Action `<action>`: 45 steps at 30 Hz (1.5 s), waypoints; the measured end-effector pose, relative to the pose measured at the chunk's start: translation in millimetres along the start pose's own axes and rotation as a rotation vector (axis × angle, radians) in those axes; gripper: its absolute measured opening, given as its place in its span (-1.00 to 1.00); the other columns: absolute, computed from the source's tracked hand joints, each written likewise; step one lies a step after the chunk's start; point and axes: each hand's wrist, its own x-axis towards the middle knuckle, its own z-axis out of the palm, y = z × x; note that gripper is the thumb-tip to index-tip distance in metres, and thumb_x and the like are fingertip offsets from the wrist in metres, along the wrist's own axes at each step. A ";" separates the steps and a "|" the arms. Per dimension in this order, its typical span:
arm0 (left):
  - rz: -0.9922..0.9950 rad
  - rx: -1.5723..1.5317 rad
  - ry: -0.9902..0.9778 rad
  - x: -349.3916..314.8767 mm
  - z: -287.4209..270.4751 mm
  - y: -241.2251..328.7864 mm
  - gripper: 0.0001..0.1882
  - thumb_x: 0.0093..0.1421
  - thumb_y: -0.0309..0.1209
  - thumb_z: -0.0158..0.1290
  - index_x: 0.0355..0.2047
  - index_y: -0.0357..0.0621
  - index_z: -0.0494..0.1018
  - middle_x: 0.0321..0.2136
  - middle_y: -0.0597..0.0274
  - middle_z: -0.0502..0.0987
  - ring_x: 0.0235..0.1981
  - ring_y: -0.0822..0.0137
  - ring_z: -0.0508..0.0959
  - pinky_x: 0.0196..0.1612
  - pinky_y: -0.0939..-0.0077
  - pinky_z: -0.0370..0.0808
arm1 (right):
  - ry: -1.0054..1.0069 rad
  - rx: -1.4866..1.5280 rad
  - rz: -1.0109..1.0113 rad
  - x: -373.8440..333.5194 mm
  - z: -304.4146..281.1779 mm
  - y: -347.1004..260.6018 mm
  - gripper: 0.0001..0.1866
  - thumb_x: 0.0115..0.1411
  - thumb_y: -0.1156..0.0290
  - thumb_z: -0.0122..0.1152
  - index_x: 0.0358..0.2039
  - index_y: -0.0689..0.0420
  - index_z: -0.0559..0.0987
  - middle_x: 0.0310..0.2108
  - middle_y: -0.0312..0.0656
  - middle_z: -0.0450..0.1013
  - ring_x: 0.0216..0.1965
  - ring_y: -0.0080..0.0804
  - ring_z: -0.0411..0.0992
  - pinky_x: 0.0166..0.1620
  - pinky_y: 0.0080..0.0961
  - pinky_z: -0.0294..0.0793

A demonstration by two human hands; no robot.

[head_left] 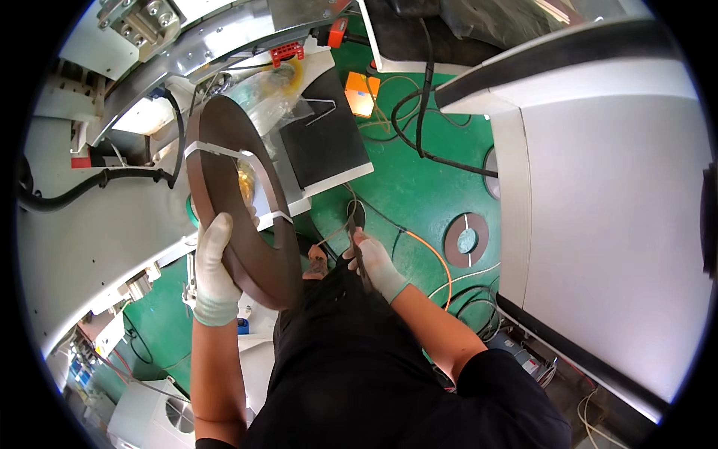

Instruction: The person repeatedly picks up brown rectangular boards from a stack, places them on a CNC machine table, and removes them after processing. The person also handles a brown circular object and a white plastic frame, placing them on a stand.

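Note:
My left hand, in a white glove, grips the lower left rim of a large dark brown ring-shaped coil. The coil is tilted up on edge, and white bands are wrapped across its body. Part of the fingers is hidden behind the ring. Lower and to the right, my right hand, also gloved, is closed around a thin dark object in front of my legs. Its exact kind is not clear.
Another banded brown coil lies on the green floor at right, near an orange hose and loose cables. A white machine stands at right. Machinery with a pale bench fills the left. Ahead sits a black-topped surface beside clear plastic wrap.

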 end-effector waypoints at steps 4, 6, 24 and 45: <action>0.053 -0.064 0.077 18.4 -5.1 -16.9 -0.26 0.28 -0.03 0.16 0.30 -0.21 0.23 0.05 0.18 0.45 0.08 0.30 0.46 0.23 0.28 0.39 | -0.064 -0.141 -0.030 10.8 15.5 1.0 -0.54 0.46 0.18 -0.07 0.30 0.02 0.39 -0.39 -0.26 0.55 -0.58 -0.52 0.44 -0.56 -0.58 0.35; 0.071 -0.057 0.116 19.1 3.3 -11.8 -0.24 0.28 -0.01 0.16 0.32 -0.20 0.21 0.09 0.17 0.43 0.10 0.30 0.45 0.25 0.28 0.38 | -0.184 -0.081 -0.043 11.0 32.6 -4.8 -0.57 0.42 0.26 -0.02 0.25 0.08 0.44 -0.36 -0.23 0.54 -0.51 -0.50 0.47 -0.51 -0.59 0.37; 0.136 -0.126 0.265 25.5 8.4 -6.2 -0.32 0.32 0.01 0.12 0.21 -0.32 0.37 0.06 0.06 0.52 0.06 0.24 0.52 0.21 0.29 0.44 | -0.005 -0.820 -0.422 72.0 95.9 2.4 -0.48 0.33 0.21 -0.05 0.25 0.11 0.44 0.05 0.24 0.48 0.11 0.23 0.42 0.12 -0.06 0.42; 0.193 -0.261 0.290 39.5 -1.7 1.9 -0.47 0.35 -0.11 0.12 0.11 -0.32 0.46 -0.02 0.06 0.58 -0.03 0.25 0.58 0.14 0.33 0.52 | -0.080 -1.049 -0.562 94.6 45.0 19.6 -0.46 0.38 0.16 -0.05 0.36 -0.08 0.34 -0.12 0.05 0.58 -0.04 0.11 0.52 -0.03 -0.05 0.50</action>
